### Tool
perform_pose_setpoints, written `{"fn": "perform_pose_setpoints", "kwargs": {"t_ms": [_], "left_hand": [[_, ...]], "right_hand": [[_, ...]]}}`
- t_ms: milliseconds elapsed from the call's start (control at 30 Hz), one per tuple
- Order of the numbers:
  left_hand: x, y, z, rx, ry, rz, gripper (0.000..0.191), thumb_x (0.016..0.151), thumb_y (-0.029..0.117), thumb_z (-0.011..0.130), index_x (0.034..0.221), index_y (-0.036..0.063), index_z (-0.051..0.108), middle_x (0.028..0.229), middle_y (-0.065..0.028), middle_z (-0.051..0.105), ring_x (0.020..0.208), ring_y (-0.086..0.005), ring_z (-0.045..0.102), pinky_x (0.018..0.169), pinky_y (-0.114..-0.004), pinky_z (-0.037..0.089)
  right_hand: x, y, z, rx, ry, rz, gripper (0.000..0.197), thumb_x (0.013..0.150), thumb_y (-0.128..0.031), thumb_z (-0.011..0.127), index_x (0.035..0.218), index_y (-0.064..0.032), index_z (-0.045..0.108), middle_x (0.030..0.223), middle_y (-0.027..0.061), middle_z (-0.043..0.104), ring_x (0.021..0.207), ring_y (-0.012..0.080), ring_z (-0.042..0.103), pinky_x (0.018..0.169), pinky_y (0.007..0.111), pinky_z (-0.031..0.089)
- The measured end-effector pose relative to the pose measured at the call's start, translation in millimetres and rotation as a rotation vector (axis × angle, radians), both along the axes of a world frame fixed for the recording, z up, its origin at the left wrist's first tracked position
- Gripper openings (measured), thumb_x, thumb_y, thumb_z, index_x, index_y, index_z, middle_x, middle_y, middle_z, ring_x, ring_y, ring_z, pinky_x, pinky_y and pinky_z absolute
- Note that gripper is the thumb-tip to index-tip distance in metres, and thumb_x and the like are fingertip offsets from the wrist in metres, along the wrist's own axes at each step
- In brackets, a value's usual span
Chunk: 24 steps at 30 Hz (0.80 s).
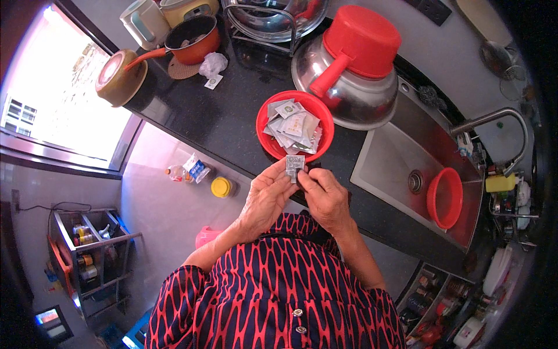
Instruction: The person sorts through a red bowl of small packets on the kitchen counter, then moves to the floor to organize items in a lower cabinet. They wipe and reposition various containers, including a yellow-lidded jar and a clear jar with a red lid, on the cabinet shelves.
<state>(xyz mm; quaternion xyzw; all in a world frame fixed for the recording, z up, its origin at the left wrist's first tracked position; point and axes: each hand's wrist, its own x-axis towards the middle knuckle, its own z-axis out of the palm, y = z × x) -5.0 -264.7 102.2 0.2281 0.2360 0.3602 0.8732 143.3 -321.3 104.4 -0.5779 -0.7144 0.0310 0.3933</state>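
My left hand [269, 196] holds a small printed sachet [295, 165] upright, its writing turned towards me. The thumb and fingers of my right hand [324, 192] pinch at the sachet's right edge. Just beyond my fingertips a red plastic bowl [263, 139] stands on the dark stone countertop [209, 118]. Several white and silvery sachets [292, 124] are heaped inside that bowl. Whether a second thing sits under my right fingers is hidden.
A red dipper [362, 41] rests on an upturned steel basin [344, 102]. To the right, a steel sink [383, 161] holds another red bowl [444, 198] below the tap [492, 118]. An orange saucepan [192, 41], crumpled plastic [213, 65] and an upturned pot [122, 78] stand at the back left.
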Motion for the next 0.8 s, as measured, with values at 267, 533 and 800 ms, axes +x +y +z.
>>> {"fn": "perform_pose_setpoints", "kwargs": {"t_ms": [267, 533, 800], "left_hand": [[-0.6, -7.0, 3.6, 0.013, 0.049, -0.067, 0.040, 0.099, 0.004, 0.043, 0.138, -0.0010, 0.039, 0.132, -0.0114, 0.052, 0.121, -0.0175, 0.052, 0.103, -0.031, 0.043], [-4.1, -8.2, 10.8, 0.106, 0.129, -0.073, 0.040, 0.100, 0.005, 0.042, 0.139, -0.0004, 0.039, 0.133, -0.0098, 0.052, 0.120, -0.0153, 0.052, 0.102, -0.029, 0.043], [-7.1, -7.4, 4.7, 0.107, 0.165, -0.010, 0.037, 0.099, 0.004, 0.044, 0.135, -0.0009, 0.043, 0.125, -0.0074, 0.057, 0.114, -0.0134, 0.055, 0.099, -0.029, 0.045]], "right_hand": [[3.4, 12.8, 14.6, -0.074, 0.314, 0.012, 0.033, 0.071, 0.006, 0.065, 0.103, -0.0008, 0.063, 0.094, 0.0103, 0.057, 0.083, 0.0279, 0.062, 0.070, 0.037, 0.053], [-5.3, 8.3, 3.4, 0.079, 0.130, 0.088, 0.036, 0.069, 0.005, 0.067, 0.104, -0.0019, 0.064, 0.095, 0.0106, 0.059, 0.085, 0.0275, 0.063, 0.071, 0.036, 0.053], [11.1, -6.7, 28.9, -0.331, 0.583, 0.073, 0.025, 0.073, 0.009, 0.066, 0.096, -0.0017, 0.060, 0.089, 0.0067, 0.061, 0.076, 0.0126, 0.063, 0.068, 0.025, 0.050]]}}
